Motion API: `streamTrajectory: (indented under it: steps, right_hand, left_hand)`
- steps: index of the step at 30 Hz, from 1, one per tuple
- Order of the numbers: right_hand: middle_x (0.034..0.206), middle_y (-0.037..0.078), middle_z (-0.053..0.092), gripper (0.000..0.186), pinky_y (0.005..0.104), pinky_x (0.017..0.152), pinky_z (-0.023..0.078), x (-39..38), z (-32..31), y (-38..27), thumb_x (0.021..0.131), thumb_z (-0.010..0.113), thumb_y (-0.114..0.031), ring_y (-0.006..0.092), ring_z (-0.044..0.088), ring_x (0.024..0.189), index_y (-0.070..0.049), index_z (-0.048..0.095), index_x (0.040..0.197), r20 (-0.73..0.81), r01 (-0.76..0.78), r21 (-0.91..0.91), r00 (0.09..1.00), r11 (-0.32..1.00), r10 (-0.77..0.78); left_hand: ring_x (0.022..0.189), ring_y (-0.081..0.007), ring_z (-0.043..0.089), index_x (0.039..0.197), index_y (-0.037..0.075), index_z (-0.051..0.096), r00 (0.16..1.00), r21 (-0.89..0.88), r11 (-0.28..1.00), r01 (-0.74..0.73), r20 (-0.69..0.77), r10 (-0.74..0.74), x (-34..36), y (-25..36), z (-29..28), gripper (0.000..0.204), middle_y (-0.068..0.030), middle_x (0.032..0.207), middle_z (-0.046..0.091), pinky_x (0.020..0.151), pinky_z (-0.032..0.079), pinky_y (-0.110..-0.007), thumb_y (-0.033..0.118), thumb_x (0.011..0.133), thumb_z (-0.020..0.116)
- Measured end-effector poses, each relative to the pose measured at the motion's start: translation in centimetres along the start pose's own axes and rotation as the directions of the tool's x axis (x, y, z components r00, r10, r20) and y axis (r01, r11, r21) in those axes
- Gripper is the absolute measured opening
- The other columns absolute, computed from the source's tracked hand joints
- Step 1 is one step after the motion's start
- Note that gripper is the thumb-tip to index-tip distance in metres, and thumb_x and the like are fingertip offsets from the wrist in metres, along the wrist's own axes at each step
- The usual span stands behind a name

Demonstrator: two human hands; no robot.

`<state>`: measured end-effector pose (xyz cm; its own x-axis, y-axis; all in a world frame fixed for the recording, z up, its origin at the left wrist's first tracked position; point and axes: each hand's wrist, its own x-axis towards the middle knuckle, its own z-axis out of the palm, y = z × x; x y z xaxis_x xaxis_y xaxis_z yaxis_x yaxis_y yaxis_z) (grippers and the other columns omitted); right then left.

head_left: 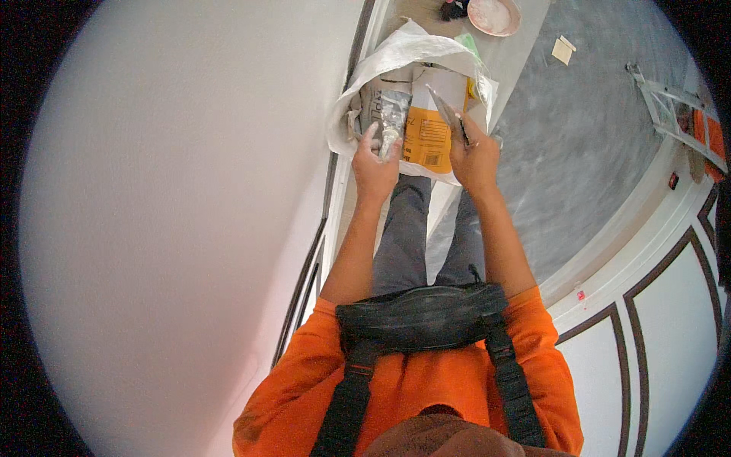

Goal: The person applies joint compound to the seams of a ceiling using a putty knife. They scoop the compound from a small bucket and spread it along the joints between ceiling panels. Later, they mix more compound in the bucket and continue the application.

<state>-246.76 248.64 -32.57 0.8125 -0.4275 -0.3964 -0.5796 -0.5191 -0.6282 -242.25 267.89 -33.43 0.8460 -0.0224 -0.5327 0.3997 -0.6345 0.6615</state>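
Observation:
My left hand is closed around the white-smeared handle of a putty knife, its wide grey blade pointing away from me. In my right hand is a second putty knife; its blade slants up and to the left, seen partly edge-on. The two blades are apart. Beneath both hands lies an open white sack with a wide, crumpled mouth. Inside it I see a paper package with a yellow label and grey-brown printed packaging. My fingers hide part of each handle.
A plain pale wall rises close on my left. Ahead are a pinkish bowl with white material and a dark bristly thing. Pale scraps lie on the grey floor. A metal ladder stands at the right.

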Motion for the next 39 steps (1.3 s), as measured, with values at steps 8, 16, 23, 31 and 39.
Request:
streamTrajectory:
  steps: [8,16,23,31,39]
  right_hand:
    - [0.119,0.008,0.074,0.056,0.044,0.085,0.06,-2.2,1.8,-2.7,0.084,0.065,-0.007,0.0308,0.07,0.111,-0.022,0.064,0.138,0.196,0.469,-0.221,0.88,0.855,-0.432]
    - [0.111,0.01,0.076,0.051,0.0461,0.082,0.06,-3.2,4.2,-3.9,0.086,0.064,-0.013,0.0336,0.072,0.104,-0.017,0.063,0.137,0.227,0.486,-0.199,0.867,0.851,-0.443]
    - [0.112,0.01,0.076,0.057,0.0452,0.087,0.059,-1.1,3.9,-3.9,0.082,0.072,-0.013,0.0308,0.072,0.104,-0.02,0.065,0.138,0.244,0.366,-0.185,0.916,0.912,-0.318]
    - [0.109,0.01,0.076,0.046,0.0479,0.076,0.061,-2.6,5.6,-4.6,0.088,0.065,-0.015,0.0338,0.072,0.099,-0.018,0.064,0.134,0.181,0.464,-0.121,0.88,0.877,-0.44]
    - [0.108,0.013,0.076,0.049,0.0457,0.08,0.059,-1.3,5.4,-4.9,0.084,0.072,-0.013,0.033,0.073,0.098,-0.018,0.068,0.132,0.206,0.355,-0.135,0.923,0.925,-0.324]
  left_hand:
    - [0.093,-0.0303,0.074,0.119,-0.005,0.069,0.961,-0.366,0.897,0.248,0.211,-0.179,-0.5,-0.7,0.5,0.033,-0.0203,0.108,0.076,0.086,0.056,-0.039,0.01,0.091,0.075]
    - [0.094,-0.0309,0.074,0.116,-0.003,0.07,0.99,-0.163,0.977,0.141,0.053,-0.134,-1.1,-1.9,1.4,0.028,-0.0222,0.1,0.076,0.086,0.055,-0.041,0.006,0.089,0.071]
    - [0.092,-0.0306,0.075,0.113,-0.003,0.072,0.998,-0.127,0.991,0.036,0.059,-0.029,-2.1,-1.7,1.3,0.027,-0.023,0.102,0.076,0.082,0.055,-0.04,0.013,0.092,0.073]
    - [0.092,-0.0265,0.074,0.114,-0.004,0.071,0.994,-0.369,0.924,0.106,0.028,-0.102,-1.3,-2.2,0.9,0.027,-0.0206,0.1,0.077,0.083,0.056,-0.039,0.012,0.092,0.073]
    - [0.097,-0.0241,0.074,0.121,-0.003,0.07,1.0,-0.143,0.989,-0.027,0.005,0.028,-1.4,-2.3,0.2,0.031,-0.0214,0.104,0.077,0.085,0.056,-0.038,0.011,0.093,0.073]
